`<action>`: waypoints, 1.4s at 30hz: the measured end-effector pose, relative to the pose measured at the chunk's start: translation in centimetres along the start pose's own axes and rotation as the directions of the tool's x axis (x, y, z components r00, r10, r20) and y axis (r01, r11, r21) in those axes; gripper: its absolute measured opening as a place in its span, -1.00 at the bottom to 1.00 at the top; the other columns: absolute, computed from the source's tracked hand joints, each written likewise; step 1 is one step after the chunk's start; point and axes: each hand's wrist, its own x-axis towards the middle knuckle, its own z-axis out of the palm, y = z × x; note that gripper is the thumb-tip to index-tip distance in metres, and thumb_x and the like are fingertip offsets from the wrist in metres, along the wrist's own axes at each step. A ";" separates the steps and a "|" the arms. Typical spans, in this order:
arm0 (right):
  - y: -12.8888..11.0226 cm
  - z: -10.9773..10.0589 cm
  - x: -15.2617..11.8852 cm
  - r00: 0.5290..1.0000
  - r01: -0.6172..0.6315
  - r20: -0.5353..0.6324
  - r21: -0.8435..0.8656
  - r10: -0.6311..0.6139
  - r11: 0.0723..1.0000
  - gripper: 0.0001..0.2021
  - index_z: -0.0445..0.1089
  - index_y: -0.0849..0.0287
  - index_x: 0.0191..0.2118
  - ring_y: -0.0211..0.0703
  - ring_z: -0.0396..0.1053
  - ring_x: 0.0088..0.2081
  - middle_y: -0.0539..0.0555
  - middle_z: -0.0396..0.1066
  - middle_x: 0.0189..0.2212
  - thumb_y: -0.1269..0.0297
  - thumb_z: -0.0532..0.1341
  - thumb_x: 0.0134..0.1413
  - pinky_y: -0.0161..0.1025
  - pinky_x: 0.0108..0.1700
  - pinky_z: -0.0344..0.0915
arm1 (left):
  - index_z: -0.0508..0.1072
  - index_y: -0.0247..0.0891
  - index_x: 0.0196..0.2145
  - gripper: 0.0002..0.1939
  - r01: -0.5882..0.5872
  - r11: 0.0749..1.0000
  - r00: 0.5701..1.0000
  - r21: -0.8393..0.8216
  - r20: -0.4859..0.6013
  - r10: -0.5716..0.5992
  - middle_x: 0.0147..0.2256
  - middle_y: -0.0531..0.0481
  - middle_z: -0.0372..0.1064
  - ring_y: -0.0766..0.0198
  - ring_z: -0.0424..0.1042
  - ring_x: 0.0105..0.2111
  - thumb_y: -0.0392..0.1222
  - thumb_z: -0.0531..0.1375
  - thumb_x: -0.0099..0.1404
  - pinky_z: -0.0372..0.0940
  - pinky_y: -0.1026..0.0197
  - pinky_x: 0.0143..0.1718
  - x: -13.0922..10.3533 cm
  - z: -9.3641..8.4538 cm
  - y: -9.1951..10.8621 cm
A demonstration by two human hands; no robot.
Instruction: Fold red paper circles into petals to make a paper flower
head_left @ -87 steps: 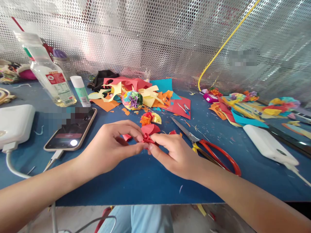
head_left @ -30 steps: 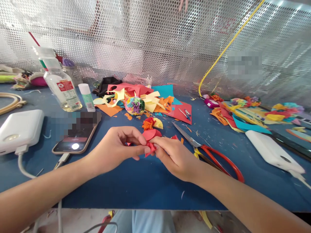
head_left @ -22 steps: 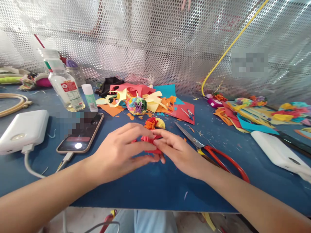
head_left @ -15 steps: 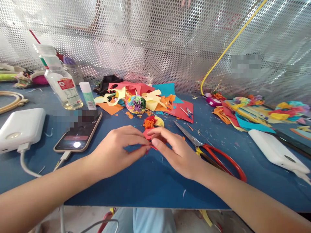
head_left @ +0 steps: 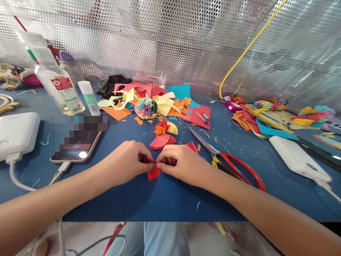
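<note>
A small piece of red paper [head_left: 153, 174] is pinched between both hands above the blue table. My left hand [head_left: 132, 160] grips it from the left with thumb and fingers together. From the right, my right hand [head_left: 180, 163] holds its upper edge, fingertips nearly meeting the left ones. Part of the paper is hidden under the fingers. Just beyond the hands lie folded red paper pieces [head_left: 163, 141]. Behind those sit a small orange and red paper flower [head_left: 161, 128] and a yellow paper piece [head_left: 173, 128]. Another red scrap [head_left: 192, 146] shows past the right hand.
Red-handled scissors [head_left: 226, 156] lie by my right forearm. A multicoloured paper ball [head_left: 146, 107] rests among paper scraps. To the left stand a glue stick [head_left: 89, 98], a bottle [head_left: 58, 83] and a phone [head_left: 80, 144]; power banks [head_left: 18, 135] lie at both sides.
Both hands have come slightly nearer the table's front edge with a red paper piece between them. Red folded pieces beyond them are now uncovered. The view has shifted a little.
</note>
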 end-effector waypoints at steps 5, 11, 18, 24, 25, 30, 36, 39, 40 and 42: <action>0.7 -0.2 0.1 0.995 0.089 0.049 0.000 -0.089 0.996 -0.92 0.44 0.20 -0.35 -0.31 0.27 -0.44 -0.01 0.38 -0.45 0.44 0.21 0.00 -0.36 -0.37 0.19 | 0.53 -0.20 -0.51 -0.81 -0.006 1.000 1.000 0.004 -0.009 0.006 -0.53 0.06 0.36 0.33 0.24 -0.54 -0.10 0.16 0.07 0.10 0.31 -0.51 0.2 0.3 -0.3; 1.0 -0.4 0.2 0.991 0.104 0.087 -0.005 -0.103 0.995 -0.90 0.44 0.22 -0.29 -0.31 0.27 -0.42 0.00 0.37 -0.41 0.40 0.20 0.05 -0.37 -0.35 0.19 | 0.53 -0.20 -0.51 -0.82 0.004 1.000 1.000 0.001 0.001 -0.004 -0.53 0.06 0.36 0.33 0.25 -0.54 -0.10 0.17 0.05 0.10 0.31 -0.50 0.4 0.4 -0.6; 1.1 -0.5 0.1 0.984 0.155 0.098 -0.032 -0.151 0.987 -0.92 0.43 0.21 -0.31 -0.30 0.28 -0.37 0.00 0.38 -0.39 0.40 0.19 0.06 -0.36 -0.31 0.18 | 0.53 -0.20 -0.50 -0.83 0.003 1.000 1.000 0.006 0.015 -0.003 -0.51 0.05 0.39 0.30 0.29 -0.51 -0.11 0.17 0.04 0.11 0.30 -0.48 0.5 0.4 -0.6; 0.8 -0.4 0.4 0.998 -0.019 0.068 0.077 0.013 0.997 -0.93 0.43 0.24 -0.39 -0.37 0.22 -0.51 -0.05 0.34 -0.53 0.43 0.18 0.01 -0.39 -0.44 0.14 | 0.52 -0.22 -0.47 -0.82 0.045 0.999 0.999 -0.027 0.007 -0.045 -0.57 0.07 0.38 0.32 0.28 -0.55 -0.14 0.14 0.06 0.12 0.32 -0.51 0.5 0.3 -0.5; 0.8 -0.3 0.5 0.997 -0.054 0.066 0.085 0.049 0.995 -0.93 0.43 0.23 -0.40 -0.38 0.20 -0.53 -0.07 0.32 -0.57 0.42 0.19 -0.01 -0.39 -0.46 0.13 | 0.52 -0.22 -0.47 -0.83 0.060 0.998 0.998 -0.036 0.020 -0.059 -0.57 0.08 0.38 0.32 0.27 -0.55 -0.14 0.15 0.05 0.12 0.32 -0.52 0.7 0.3 -0.6; 0.7 0.4 1.0 0.978 -0.209 0.053 0.142 0.203 0.968 -0.96 0.37 0.18 -0.46 -0.40 0.17 -0.57 -0.12 0.23 -0.63 0.38 0.18 -0.09 -0.40 -0.51 0.07 | 0.51 -0.23 -0.47 -0.84 0.140 0.977 0.983 -0.158 0.140 -0.118 -0.60 0.11 0.37 0.34 0.26 -0.57 -0.13 0.19 0.01 0.10 0.34 -0.57 1.6 0.2 -1.2; 1.2 0.8 1.2 0.978 -0.209 0.069 0.230 0.199 0.950 -0.91 0.28 0.15 -0.39 -0.40 0.17 -0.56 -0.14 0.25 -0.60 0.39 0.17 -0.12 -0.42 -0.54 0.05 | 0.43 -0.27 -0.43 -0.84 0.160 0.928 0.984 -0.336 0.127 -0.123 -0.60 0.14 0.29 0.39 0.23 -0.58 -0.20 0.23 -0.04 0.08 0.37 -0.57 2.0 0.6 -1.5; 1.4 0.8 1.3 0.978 -0.204 0.091 0.269 0.187 0.941 -0.90 0.27 0.15 -0.37 -0.39 0.17 -0.55 -0.14 0.25 -0.58 0.41 0.15 -0.12 -0.42 -0.53 0.06 | 0.41 -0.28 -0.45 -0.87 0.164 0.921 0.985 -0.354 0.113 -0.132 -0.63 0.16 0.25 0.41 0.18 -0.62 -0.25 0.21 -0.04 0.03 0.38 -0.61 2.0 0.9 -1.5; 1.5 0.8 1.3 0.978 -0.204 0.096 0.280 0.185 0.938 -0.89 0.27 0.16 -0.37 -0.39 0.17 -0.55 -0.14 0.24 -0.59 0.42 0.15 -0.12 -0.42 -0.53 0.06 | 0.40 -0.27 -0.46 -0.89 0.159 0.924 0.986 -0.347 0.102 -0.131 -0.64 0.17 0.24 0.42 0.16 -0.63 -0.26 0.21 -0.04 0.00 0.38 -0.63 2.0 1.1 -1.5; 1.4 0.7 1.3 0.977 -0.209 0.106 0.293 0.186 0.933 -0.89 0.27 0.17 -0.39 -0.39 0.16 -0.55 -0.14 0.22 -0.60 0.45 0.14 -0.14 -0.42 -0.52 0.06 | 0.40 -0.26 -0.49 -0.91 0.141 0.934 0.990 -0.328 0.071 -0.124 -0.65 0.18 0.23 0.43 0.12 -0.66 -0.26 0.19 -0.04 -0.04 0.38 -0.66 2.0 1.3 -1.6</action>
